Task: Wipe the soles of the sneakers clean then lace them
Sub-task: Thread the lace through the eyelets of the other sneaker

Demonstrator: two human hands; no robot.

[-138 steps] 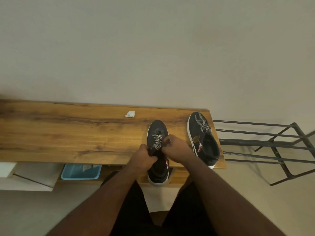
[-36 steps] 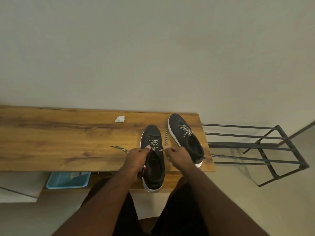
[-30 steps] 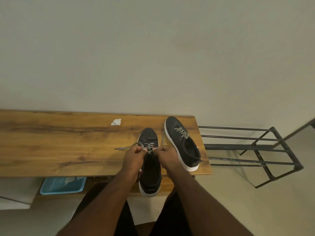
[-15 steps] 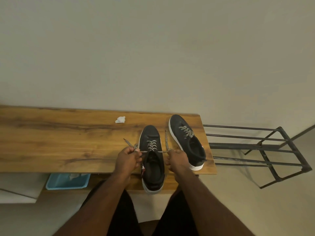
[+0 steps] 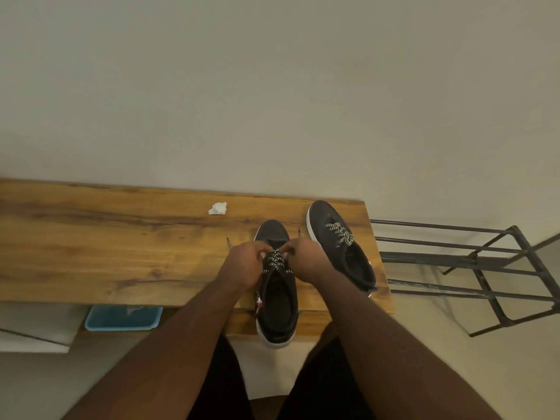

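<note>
The near sneaker (image 5: 277, 286) is lying low in the middle of the frame, toe pointing up-frame at the wall. Your left hand (image 5: 242, 263) and right hand (image 5: 304, 259) are each pinching a lace end (image 5: 274, 257) right over its tongue, equally close. Half a second ago your hands were apart; now they are meeting.

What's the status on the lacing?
Both hands, left and right, pinching the lace over the near sneaker. Far sneaker laced. Nothing obstructing.
</note>
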